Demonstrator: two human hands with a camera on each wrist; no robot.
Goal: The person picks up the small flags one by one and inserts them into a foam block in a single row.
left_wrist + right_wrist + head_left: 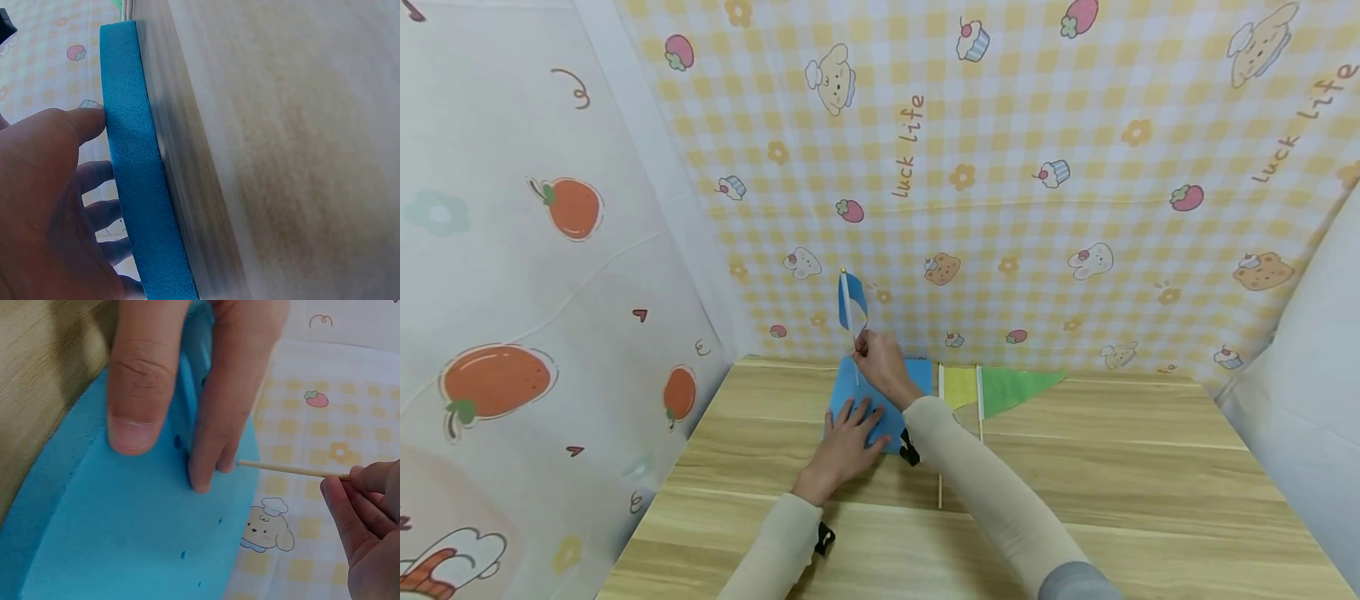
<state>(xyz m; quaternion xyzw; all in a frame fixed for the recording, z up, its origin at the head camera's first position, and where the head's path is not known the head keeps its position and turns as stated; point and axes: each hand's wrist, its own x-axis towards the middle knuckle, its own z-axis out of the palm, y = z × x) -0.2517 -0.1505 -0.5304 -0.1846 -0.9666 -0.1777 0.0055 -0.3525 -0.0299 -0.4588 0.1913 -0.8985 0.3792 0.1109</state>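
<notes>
A thick blue foam block (919,375) lies on the table near the patterned backdrop, with several small dark holes in its top, clearest in the right wrist view. My left hand (846,437) rests on it with fingers spread; the left wrist view has the thumb and fingertips on the block's top beside its side face (131,144). Above the block's far left part, my right hand (886,367) pinches the thin wooden stick (287,469) of a small blue flag (854,302). The flag stands nearly upright, its lower stick end right at the foam, close to the left fingertips.
Right of the block lie a yellow flag (959,387) and a green pennant (1018,388), their sticks pointing toward the near side of the wood-grain table (1112,467). A checkered backdrop (1000,225) rises behind, and printed cloth (602,275) hangs along the left side.
</notes>
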